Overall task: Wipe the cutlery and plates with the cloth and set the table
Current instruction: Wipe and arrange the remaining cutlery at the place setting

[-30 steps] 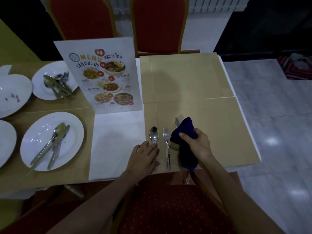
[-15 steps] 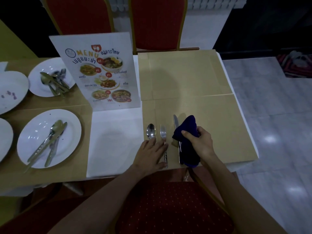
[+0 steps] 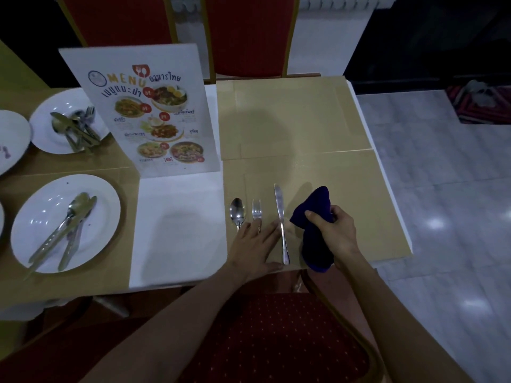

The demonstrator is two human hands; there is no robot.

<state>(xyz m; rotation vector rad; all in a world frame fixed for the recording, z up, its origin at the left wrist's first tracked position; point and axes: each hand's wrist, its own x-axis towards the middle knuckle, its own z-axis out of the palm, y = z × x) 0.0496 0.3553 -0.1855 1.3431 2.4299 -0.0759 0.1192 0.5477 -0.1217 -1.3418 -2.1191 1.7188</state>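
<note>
A knife (image 3: 279,208) lies on a tan placemat (image 3: 359,194), its handle end almost at the table's near edge. A fork (image 3: 257,210) sits just left of the knife and a spoon (image 3: 237,211) left of that, all three parallel with their heads pointing away. Right of the knife the mat runs bare to its own right edge, where a thin strip of white tablecloth (image 3: 177,230) shows before the drop to the tiled floor (image 3: 442,189). Beyond the knife tip more bare mat leads to a second placemat (image 3: 290,117).

The left hand (image 3: 255,244) lies flat and relaxed, fingers straight, over the spoon and fork handles, hiding them; its fingertips reach the left side of the knife handle, though actual contact is hard to judge. The right hand (image 3: 336,233), just right of the knife, grips a bunched dark blue cloth (image 3: 315,214), fingers curled round it, one end poking up and the other hanging down over the near edge.

Well left of the knife a white plate (image 3: 102,233) carries a heap of cutlery (image 3: 66,230); a farther plate (image 3: 47,134) holds a tangle of pieces (image 3: 77,128) too overlapped to count in the dim light. Another plate (image 3: 13,134) is cut off by the frame's left edge. An upright menu card (image 3: 149,111) stands beyond and left of the knife, covering part of the farther plate. Two red chairs (image 3: 249,34) face the table's far side.
</note>
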